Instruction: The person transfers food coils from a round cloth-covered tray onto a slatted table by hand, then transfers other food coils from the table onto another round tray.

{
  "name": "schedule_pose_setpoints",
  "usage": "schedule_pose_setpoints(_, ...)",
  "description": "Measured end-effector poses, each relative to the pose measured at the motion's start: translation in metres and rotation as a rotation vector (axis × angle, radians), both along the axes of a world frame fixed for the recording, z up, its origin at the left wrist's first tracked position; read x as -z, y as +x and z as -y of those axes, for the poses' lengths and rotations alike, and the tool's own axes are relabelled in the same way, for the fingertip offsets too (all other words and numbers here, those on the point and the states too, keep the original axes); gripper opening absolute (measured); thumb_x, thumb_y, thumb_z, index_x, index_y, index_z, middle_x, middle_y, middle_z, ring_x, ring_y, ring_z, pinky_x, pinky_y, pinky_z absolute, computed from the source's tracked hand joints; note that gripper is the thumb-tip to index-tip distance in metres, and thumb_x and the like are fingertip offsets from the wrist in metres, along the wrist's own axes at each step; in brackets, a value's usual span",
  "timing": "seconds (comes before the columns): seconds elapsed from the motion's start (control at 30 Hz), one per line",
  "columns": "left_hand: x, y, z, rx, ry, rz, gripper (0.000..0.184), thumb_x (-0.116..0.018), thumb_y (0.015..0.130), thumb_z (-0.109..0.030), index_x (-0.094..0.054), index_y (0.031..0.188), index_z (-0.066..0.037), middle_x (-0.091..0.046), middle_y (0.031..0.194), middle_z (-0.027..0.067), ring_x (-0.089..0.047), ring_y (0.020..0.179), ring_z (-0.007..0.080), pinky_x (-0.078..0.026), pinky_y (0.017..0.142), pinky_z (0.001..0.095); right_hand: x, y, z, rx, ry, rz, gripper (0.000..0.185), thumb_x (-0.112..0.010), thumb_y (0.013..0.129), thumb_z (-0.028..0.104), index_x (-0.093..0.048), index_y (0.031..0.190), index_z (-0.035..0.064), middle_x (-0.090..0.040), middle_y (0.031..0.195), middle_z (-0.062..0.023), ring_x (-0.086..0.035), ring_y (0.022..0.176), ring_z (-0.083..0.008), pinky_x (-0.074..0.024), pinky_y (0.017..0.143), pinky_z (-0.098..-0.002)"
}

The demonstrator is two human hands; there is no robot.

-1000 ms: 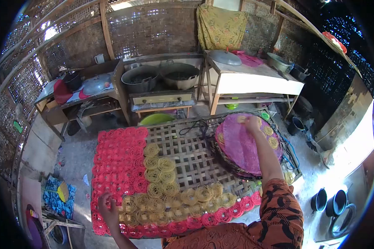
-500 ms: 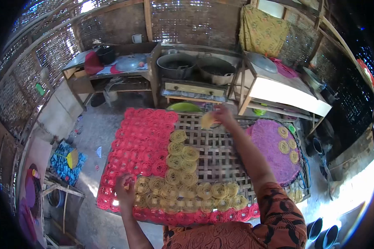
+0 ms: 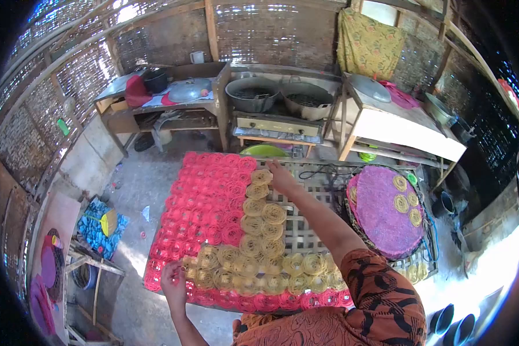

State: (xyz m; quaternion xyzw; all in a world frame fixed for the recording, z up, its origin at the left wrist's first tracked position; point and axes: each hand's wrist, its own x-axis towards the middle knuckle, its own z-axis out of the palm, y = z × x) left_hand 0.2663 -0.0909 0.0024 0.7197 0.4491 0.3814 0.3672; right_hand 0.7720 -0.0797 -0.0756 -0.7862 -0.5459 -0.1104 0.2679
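Observation:
My right hand (image 3: 281, 179) reaches to the far side of a woven lattice rack (image 3: 305, 225). Its fingers close on the right edge of a yellow coiled nest (image 3: 261, 176) of thin, noodle-like strands, lying at the top of a yellow column. More yellow nests (image 3: 271, 266) form rows along the near side. Pink nests (image 3: 207, 196) in the same coiled shape cover the rack's left part and its near edge. Over the near left corner hovers my left hand (image 3: 173, 278), fingers loosely bent and apart, with nothing visible in them.
At the right of the rack lies a round purple stack (image 3: 380, 213) with several yellow nests on it. Beyond stand a stove (image 3: 279, 128) with two large pans (image 3: 252, 95), a wooden cabinet (image 3: 216, 109) and a white-fronted table (image 3: 401, 135). A wooden stand (image 3: 98, 265) is at left.
My right hand has moved left and down, bringing the yellow nest to the top of the yellow column. My left hand has dropped slightly toward the near edge. The view has shifted slightly.

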Motion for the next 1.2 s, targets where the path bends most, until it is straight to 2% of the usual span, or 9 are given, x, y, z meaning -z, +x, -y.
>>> schedule_pose_setpoints(0.17, 0.018, -0.002, -0.032, 0.098, 0.152, 0.026, 0.020, -0.058, 0.078, 0.006, -0.064, 0.096, 0.000, -0.061, 0.100, 0.0105, -0.059, 0.090, 0.0223, -0.047, 0.081, 0.0309, -0.082, 0.052, 0.123, 0.144, 0.251, -0.048, 0.027, -0.053, 0.081, 0.004, -0.065, 0.105, -0.0007, -0.061, 0.119, -0.0220, -0.064, 0.096, -0.0403, -0.0538, 0.083, -0.0439)
schedule_pose_setpoints(0.37, 0.040, 0.000, -0.059, 0.105, 0.131, 0.058, 0.025, -0.056, 0.075, 0.010, -0.062, 0.097, 0.000, -0.060, 0.102, 0.0091, -0.059, 0.087, 0.0178, -0.048, 0.074, 0.0277, -0.108, 0.153, 0.348, 1.015, -0.298, -0.021, 0.021, -0.055, 0.081, 0.010, -0.070, 0.095, 0.0052, -0.067, 0.094, -0.0231, -0.066, 0.089, -0.0391, -0.0541, 0.078, -0.0461)
schedule_pose_setpoints(0.53, 0.009, 0.040, -0.047, 0.125, 0.194, -0.074, 0.022, -0.056, 0.079, 0.004, -0.062, 0.099, -0.002, -0.060, 0.101, 0.0100, -0.058, 0.087, 0.0204, -0.048, 0.073, 0.0302, -0.036, 0.221, 0.431, 0.908, -0.302, 0.210, 0.022, -0.055, 0.084, 0.015, -0.069, 0.092, 0.0013, -0.068, 0.087, -0.0226, -0.067, 0.087, -0.0392, -0.0542, 0.075, -0.0467)
schedule_pose_setpoints(0.63, -0.003, 0.052, -0.047, 0.153, 0.252, -0.118, 0.021, -0.056, 0.080, 0.003, -0.062, 0.099, -0.003, -0.060, 0.101, 0.0101, -0.058, 0.088, 0.0208, -0.048, 0.074, 0.0312, -0.045, 0.258, 0.452, 1.150, 0.284, 0.059, 0.022, -0.063, 0.080, 0.025, -0.069, 0.083, 0.0040, -0.067, 0.076, -0.0190, -0.069, 0.073, -0.0323, -0.0542, 0.066, -0.0441)
schedule_pose_setpoints(0.67, -0.002, 0.053, -0.048, 0.177, 0.237, -0.114, 0.021, -0.056, 0.080, 0.002, -0.062, 0.099, -0.003, -0.061, 0.101, 0.0101, -0.058, 0.089, 0.0209, -0.048, 0.075, 0.0314, -0.034, 0.305, 0.483, 1.127, -0.290, 0.265, 0.019, -0.064, 0.079, 0.025, -0.069, 0.077, 0.0064, -0.068, 0.075, -0.0175, -0.069, 0.069, -0.0280, -0.0537, 0.060, -0.0394)
schedule_pose_setpoints(0.73, 0.003, 0.048, -0.048, 0.152, 0.190, -0.122, 0.021, -0.056, 0.080, 0.002, -0.062, 0.099, -0.003, -0.061, 0.101, 0.0104, -0.059, 0.090, 0.0214, -0.048, 0.076, 0.0314, -0.090, 0.282, 0.475, 1.052, -0.392, 0.061, 0.014, -0.062, 0.080, 0.022, -0.068, 0.083, 0.0101, -0.068, 0.077, -0.0122, -0.067, 0.067, -0.0229, -0.0513, 0.054, -0.0375)
schedule_pose_setpoints(0.83, 0.015, 0.037, -0.047, 0.100, 0.116, -0.137, 0.021, -0.056, 0.080, 0.003, -0.062, 0.099, -0.002, -0.061, 0.101, 0.0110, -0.059, 0.093, 0.0225, -0.047, 0.078, 0.0316, -0.161, 0.222, 0.394, 0.710, 0.818, -1.119, 0.015, -0.060, 0.082, 0.019, -0.066, 0.091, 0.0087, -0.067, 0.078, -0.0060, -0.064, 0.067, -0.0187, -0.0488, 0.051, -0.0341)
schedule_pose_setpoints(1.0, 0.007, 0.037, -0.034, 0.092, 0.145, -0.054, 0.027, -0.059, 0.075, 0.009, -0.062, 0.100, -0.002, -0.062, 0.103, 0.0115, -0.060, 0.098, 0.0249, -0.048, 0.085, 0.0335, -0.115, 0.182, 0.201, 0.174, 0.269, -0.700, 0.034, -0.065, 0.082, 0.009, -0.060, 0.116, 0.0038, -0.066, 0.090, -0.0082, -0.063, 0.070, -0.0143, -0.0540, 0.058, -0.0299)
schedule_pose_setpoints(1.2, -0.001, 0.030, -0.015, -0.007, 0.056, -0.020, 0.023, -0.059, 0.077, 0.008, -0.062, 0.097, -0.002, -0.062, 0.101, 0.0090, -0.061, 0.096, 0.0216, -0.049, 0.083, 0.0324, -0.060, 0.059, 0.006, -0.046, 0.473, -1.354, 0.033, -0.071, 0.079, 0.006, -0.063, 0.110, -0.0024, -0.067, 0.090, -0.0072, -0.064, 0.083, -0.0150, -0.0531, 0.067, -0.0322)
